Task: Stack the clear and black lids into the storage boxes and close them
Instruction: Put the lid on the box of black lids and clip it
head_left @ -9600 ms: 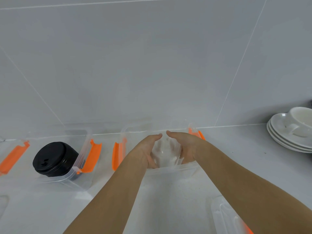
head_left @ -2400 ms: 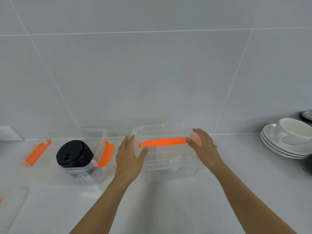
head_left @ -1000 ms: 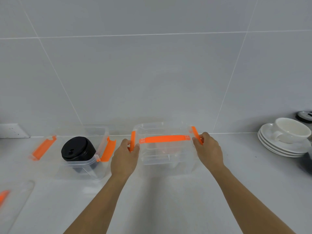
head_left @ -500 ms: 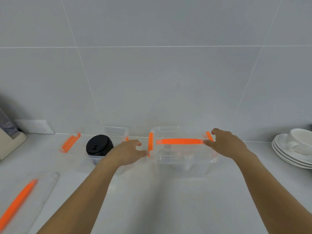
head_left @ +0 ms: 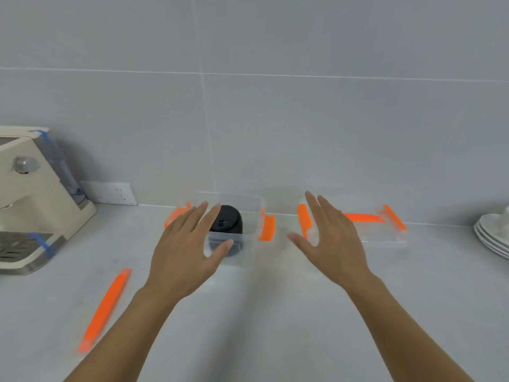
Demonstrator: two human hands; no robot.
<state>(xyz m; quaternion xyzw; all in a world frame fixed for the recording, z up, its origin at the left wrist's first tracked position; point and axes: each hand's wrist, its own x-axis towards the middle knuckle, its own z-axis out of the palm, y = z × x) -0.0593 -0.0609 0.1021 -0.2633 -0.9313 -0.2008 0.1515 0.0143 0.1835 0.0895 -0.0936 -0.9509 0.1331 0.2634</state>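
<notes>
Two clear storage boxes with orange latches stand by the wall. The left box (head_left: 249,216) is open and holds a stack of black lids (head_left: 227,223). The right box (head_left: 385,232) has its cover on, an orange handle across the top, side latches up. A loose clear box cover with an orange handle (head_left: 106,307) lies flat at the front left. My left hand (head_left: 187,252) hovers open in front of the left box. My right hand (head_left: 330,238) is open too, in front of the right box's left end. Neither hand holds anything.
A cream coffee machine (head_left: 30,199) stands at the far left against the wall, with a wall socket (head_left: 110,193) beside it. Stacked white saucers (head_left: 493,232) sit at the right edge. The grey counter (head_left: 261,312) runs between my arms.
Both hands have let go of the closed right box's latches and swung left, spreading open. The view has also turned left, bringing the coffee machine and the loose cover into sight.
</notes>
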